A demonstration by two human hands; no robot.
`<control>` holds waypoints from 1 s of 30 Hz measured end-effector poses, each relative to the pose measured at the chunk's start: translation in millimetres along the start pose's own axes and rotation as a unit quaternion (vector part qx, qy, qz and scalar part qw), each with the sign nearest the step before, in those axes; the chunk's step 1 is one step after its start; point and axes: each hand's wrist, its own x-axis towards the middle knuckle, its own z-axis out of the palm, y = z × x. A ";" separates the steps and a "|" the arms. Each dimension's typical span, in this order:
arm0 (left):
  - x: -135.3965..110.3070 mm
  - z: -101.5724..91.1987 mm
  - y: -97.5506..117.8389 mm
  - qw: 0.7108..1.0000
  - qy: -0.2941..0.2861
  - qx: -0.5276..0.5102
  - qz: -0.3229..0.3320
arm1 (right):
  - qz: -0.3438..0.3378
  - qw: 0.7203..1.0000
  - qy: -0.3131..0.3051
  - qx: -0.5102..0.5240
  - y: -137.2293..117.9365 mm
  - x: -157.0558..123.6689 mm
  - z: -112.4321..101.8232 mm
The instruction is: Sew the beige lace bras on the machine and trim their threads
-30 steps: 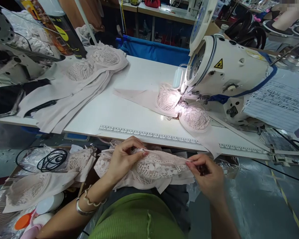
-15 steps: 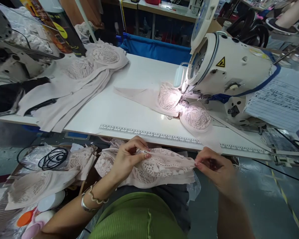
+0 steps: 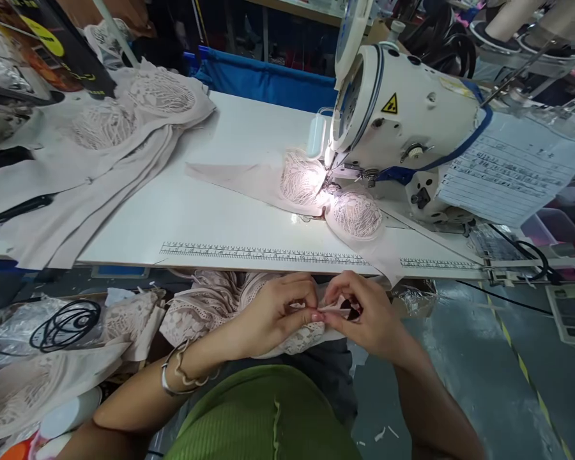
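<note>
Apart a moment ago, the left hand [image 3: 275, 314] and the right hand [image 3: 371, 319] now meet at six o'clock, below the white table [image 3: 196, 211]. Both pinch tightly the pale pink lace garment [image 3: 206, 310] on the lap, so the work narrows to one spot.

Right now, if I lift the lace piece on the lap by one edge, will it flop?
Probably floppy: the lace piece bunches and drapes over the lap beside the left hand and right hand. Likely light, since fingertip pinches hold it. Its open lace could snag.
</note>
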 end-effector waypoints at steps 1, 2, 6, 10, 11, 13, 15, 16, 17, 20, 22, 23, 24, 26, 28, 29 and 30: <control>0.2 -1.2 -1.4 1.000 0.007 -0.004 -0.007 | 0.003 1.000 0.005 -0.002 3.5 -2.0 -3.4; 0.2 -2.9 -2.6 1.000 0.012 -0.006 -0.017 | 0.001 1.000 0.005 -0.001 6.6 -3.6 -7.1; 0.1 -8.1 -6.0 0.999 0.015 -0.011 -0.049 | -0.033 0.999 -0.020 0.027 13.4 -4.8 -19.3; 2.0 -7.3 -5.6 0.999 0.016 -0.032 -0.032 | -0.034 0.997 -0.002 0.068 14.9 -3.8 -23.3; 2.5 -6.7 -4.8 0.998 0.018 -0.044 -0.029 | -0.031 0.996 0.005 0.079 15.3 -4.0 -23.2; 3.0 -5.3 -2.9 0.996 0.019 -0.077 -0.042 | -0.023 0.994 0.019 0.104 16.3 -5.0 -22.2; 2.5 -3.8 -1.4 0.991 0.017 -0.109 -0.072 | -0.018 0.990 0.032 0.135 17.7 -6.2 -20.2; 2.0 -3.0 -1.0 0.989 0.017 -0.119 -0.086 | -0.015 0.988 0.038 0.151 18.4 -6.8 -18.9; 1.4 -2.3 -0.8 0.987 0.017 -0.124 -0.098 | -0.012 0.985 0.043 0.165 19.2 -7.3 -17.4; 0.1 -0.9 -0.6 0.987 0.021 -0.113 -0.110 | -0.005 0.980 0.058 0.191 21.1 -8.2 -12.9; 0.2 -0.5 0.1 0.988 0.024 -0.104 -0.107 | -0.008 0.978 0.065 0.198 21.2 -8.5 -10.5; 0.5 -0.3 0.7 0.989 0.026 -0.100 -0.105 | -0.011 0.977 0.069 0.199 20.6 -8.6 -9.8; 0.9 0.0 1.4 0.990 0.028 -0.097 -0.102 | -0.012 0.977 0.073 0.199 19.6 -8.8 -9.4; 1.8 0.7 3.0 0.991 0.030 -0.088 -0.097 | -0.004 0.978 0.084 0.193 15.9 -9.1 -10.0; 2.5 1.4 4.3 0.993 0.031 -0.070 -0.094 | 0.017 0.980 0.084 0.178 10.8 -9.0 -12.4; 2.7 1.7 4.8 0.993 0.032 -0.059 -0.093 | 0.033 0.982 0.077 0.168 8.3 -8.7 -14.1; 2.9 1.8 5.2 0.994 0.032 -0.048 -0.093 | 0.046 0.985 0.067 0.155 6.0 -8.1 -16.0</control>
